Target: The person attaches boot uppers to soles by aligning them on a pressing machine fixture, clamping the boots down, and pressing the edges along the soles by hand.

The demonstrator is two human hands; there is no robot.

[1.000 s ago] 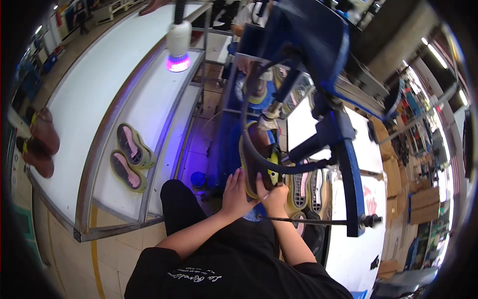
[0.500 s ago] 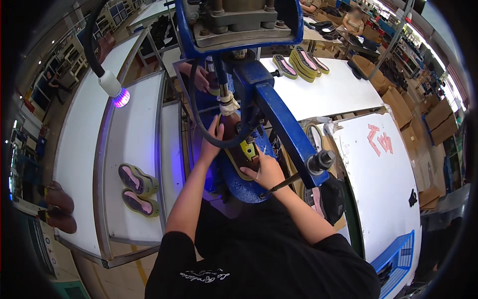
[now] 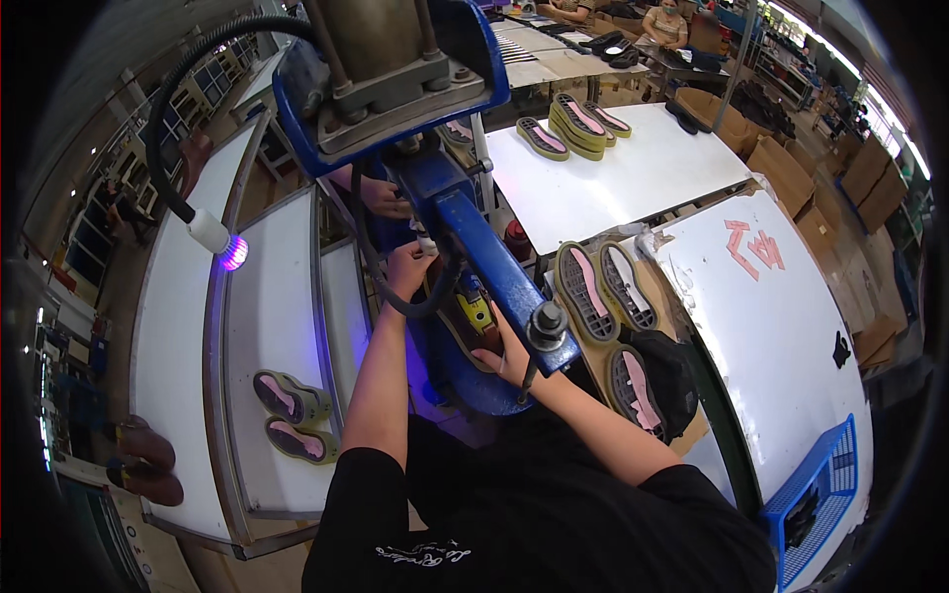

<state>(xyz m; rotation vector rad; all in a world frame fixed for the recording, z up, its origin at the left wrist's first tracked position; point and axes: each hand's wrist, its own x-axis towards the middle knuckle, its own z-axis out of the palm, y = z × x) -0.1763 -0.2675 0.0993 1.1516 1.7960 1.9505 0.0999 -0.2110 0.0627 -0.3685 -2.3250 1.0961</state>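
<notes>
A brown shoe [image 3: 450, 314] with a yellow last [image 3: 479, 314] in its opening lies on the blue bed of a press, under its arm [image 3: 494, 252]. My right hand [image 3: 510, 354] grips the heel end, with the thumb on the near side. At the toe end, my left hand [image 3: 405, 271] is closed on the shoe's edge, close to the white padded press tip [image 3: 425, 243]. A black hose [image 3: 413, 306] crosses in front and hides part of the shoe and of my left fingers.
Another person's hand [image 3: 384, 198] is behind the press. A lamp [image 3: 232, 252] glows purple at left, above a rack holding two green soles [image 3: 293, 395]. Several soles [image 3: 587, 292] lie to the right, beside a white table [image 3: 781, 336] with a blue basket [image 3: 835, 474].
The view has shifted, so the press sits further left and more soles show at right. My left fingers have drawn together at the toe; my right hand still grips the heel.
</notes>
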